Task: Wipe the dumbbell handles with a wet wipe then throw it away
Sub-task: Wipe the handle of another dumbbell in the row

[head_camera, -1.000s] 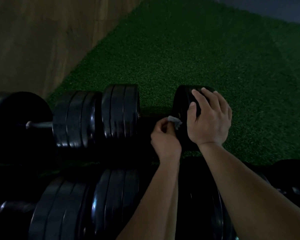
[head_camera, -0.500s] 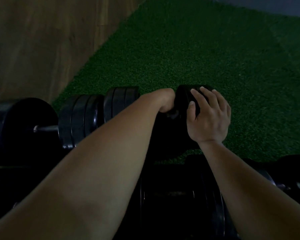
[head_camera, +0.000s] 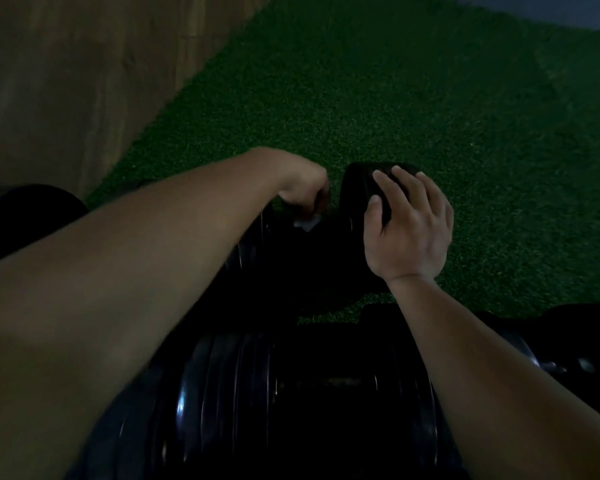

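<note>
A black dumbbell lies across the green turf; its right weight plates [head_camera: 355,188] show, its handle is lost in shadow. My right hand [head_camera: 409,226] holds the top of those right plates, fingers curled over the rim. My left hand [head_camera: 303,188] reaches over the gap between the plates, fingers curled down, holding a small white wet wipe [head_camera: 307,223] whose corner peeks out below the hand. My left forearm hides the dumbbell's left plates.
A second black dumbbell [head_camera: 291,403] lies close in front of me. More dark weights sit at far left [head_camera: 32,216] and lower right [head_camera: 575,327]. Green turf [head_camera: 395,98] stretches ahead; a wooden floor [head_camera: 66,81] borders it on the left.
My left hand with the wipe has swung from the near side of the handle over its top, the forearm now crossing the view. My right hand stays on the plates.
</note>
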Available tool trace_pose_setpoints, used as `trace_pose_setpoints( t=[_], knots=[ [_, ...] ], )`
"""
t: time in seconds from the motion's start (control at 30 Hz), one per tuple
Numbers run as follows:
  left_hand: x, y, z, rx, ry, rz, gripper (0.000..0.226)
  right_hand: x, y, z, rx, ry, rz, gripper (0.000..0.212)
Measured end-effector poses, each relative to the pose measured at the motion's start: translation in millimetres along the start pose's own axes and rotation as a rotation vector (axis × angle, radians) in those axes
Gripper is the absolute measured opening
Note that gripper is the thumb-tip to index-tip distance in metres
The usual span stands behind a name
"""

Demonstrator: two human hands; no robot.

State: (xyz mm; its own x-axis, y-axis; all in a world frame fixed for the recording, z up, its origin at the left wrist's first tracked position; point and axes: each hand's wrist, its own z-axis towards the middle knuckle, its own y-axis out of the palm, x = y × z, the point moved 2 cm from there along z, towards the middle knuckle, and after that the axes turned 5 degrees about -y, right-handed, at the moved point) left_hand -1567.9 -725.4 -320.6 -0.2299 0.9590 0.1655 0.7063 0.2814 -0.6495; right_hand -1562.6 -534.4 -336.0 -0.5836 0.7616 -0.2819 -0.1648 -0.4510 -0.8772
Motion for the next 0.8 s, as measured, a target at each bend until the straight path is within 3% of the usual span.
trace_pose_setpoints(
  t=[0.13, 0.23, 0.3, 0.4, 0.47, 0.63, 0.8],
  knots=[
    [-14, 3, -2, -0.226, -0.035, 0.231, 0.016, 0, 0, 1, -0.025, 0.004, -0.007, 0.045],
    [-17, 10, 4, -0.312, -0.071, 0.219, 0.018, 0, 0, 0, -0.008, -0.002, -0.002, 0.044],
    [-14, 7, 0, -0.247, -0.062, 0.155, 0.012, 0, 0, 0, 0.006, -0.005, -0.003, 0.044],
    [-4, -5, -7, 0.066, -0.022, 0.020, 0.014, 1, 1, 1, 0.003, -0.011, -0.005, 0.044],
    [4, -2, -6, 0.181, -0.033, -0.064, 0.017, 1, 1, 1, -0.002, -0.009, -0.008, 0.044],
    [15, 18, -7, 0.235, -0.101, -0.209, 0.020, 0, 1, 0, -0.001, 0.008, -0.006, 0.043],
    [17, 17, -19, 0.208, -0.080, -0.002, 0.009, 0, -1, 0, -0.001, 0.008, 0.001, 0.044]
  ],
)
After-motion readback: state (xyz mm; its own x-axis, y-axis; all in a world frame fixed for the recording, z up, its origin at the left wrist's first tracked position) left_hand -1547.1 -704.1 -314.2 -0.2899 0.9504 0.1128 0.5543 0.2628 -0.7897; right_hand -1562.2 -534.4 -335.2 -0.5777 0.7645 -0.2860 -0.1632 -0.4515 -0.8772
